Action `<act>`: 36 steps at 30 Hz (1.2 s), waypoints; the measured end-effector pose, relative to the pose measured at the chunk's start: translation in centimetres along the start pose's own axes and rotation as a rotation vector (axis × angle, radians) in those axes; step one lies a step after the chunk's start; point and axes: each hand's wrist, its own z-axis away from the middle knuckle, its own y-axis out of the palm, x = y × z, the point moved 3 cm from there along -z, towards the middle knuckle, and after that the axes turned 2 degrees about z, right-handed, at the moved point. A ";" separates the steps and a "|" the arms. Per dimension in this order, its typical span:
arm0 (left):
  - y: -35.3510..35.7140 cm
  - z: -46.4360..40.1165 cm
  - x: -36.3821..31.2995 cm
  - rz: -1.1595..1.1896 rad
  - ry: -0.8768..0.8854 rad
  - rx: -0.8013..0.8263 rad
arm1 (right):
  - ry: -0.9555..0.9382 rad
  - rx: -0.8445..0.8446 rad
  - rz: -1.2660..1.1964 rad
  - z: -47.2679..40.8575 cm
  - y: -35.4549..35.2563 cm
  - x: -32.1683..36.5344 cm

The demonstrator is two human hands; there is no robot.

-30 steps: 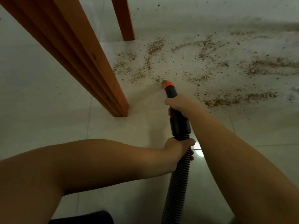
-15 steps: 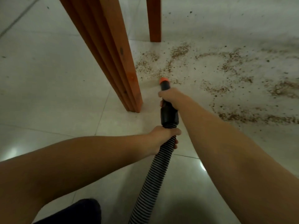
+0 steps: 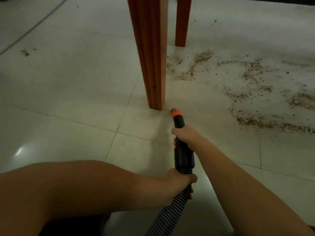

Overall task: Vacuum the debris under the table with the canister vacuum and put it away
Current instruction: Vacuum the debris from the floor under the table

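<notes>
A black vacuum nozzle with an orange tip (image 3: 177, 116) points at the tiled floor just right of the near wooden table leg (image 3: 151, 53). My right hand (image 3: 186, 136) grips the nozzle behind the tip. Further back, my left hand (image 3: 180, 183) grips the ribbed grey hose (image 3: 168, 213) where it joins the black cuff. Brown crumb debris (image 3: 252, 92) lies scattered over the floor to the right of the leg, beyond the nozzle. The canister itself is out of view.
A second wooden table leg (image 3: 182, 23) stands farther back. A few dark specks (image 3: 25, 52) lie on the tiles at the far left. Something dark (image 3: 75, 225) sits at the bottom edge under my left arm.
The nozzle has pulled back from the edge of the debris toward me, to the foot of the near table leg. My view has shifted left, so the legs look more upright.
</notes>
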 end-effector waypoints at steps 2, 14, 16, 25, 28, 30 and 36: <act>-1.3 1.2 1.6 0.014 -0.020 -0.008 | 0.009 0.039 0.007 1.3 2.4 -0.2; -9.8 4.6 0.6 0.053 0.056 -0.168 | -0.021 0.138 -0.063 2.5 10.3 4.3; -12.0 4.8 -0.1 0.056 0.064 -0.196 | 0.001 0.128 -0.063 1.9 12.1 5.1; -17.9 1.4 -4.9 0.191 0.115 -0.186 | -0.048 -0.005 0.025 -1.2 14.9 12.4; -19.0 -0.2 -7.1 0.190 0.116 -0.111 | -0.042 -0.072 0.051 -3.8 13.8 13.9; -19.9 -1.4 -8.1 0.194 0.106 -0.069 | -0.028 -0.111 0.042 -5.2 13.5 14.7; -23.2 -4.8 -12.5 0.215 0.147 -0.024 | 0.002 -0.210 0.012 -9.1 13.4 18.8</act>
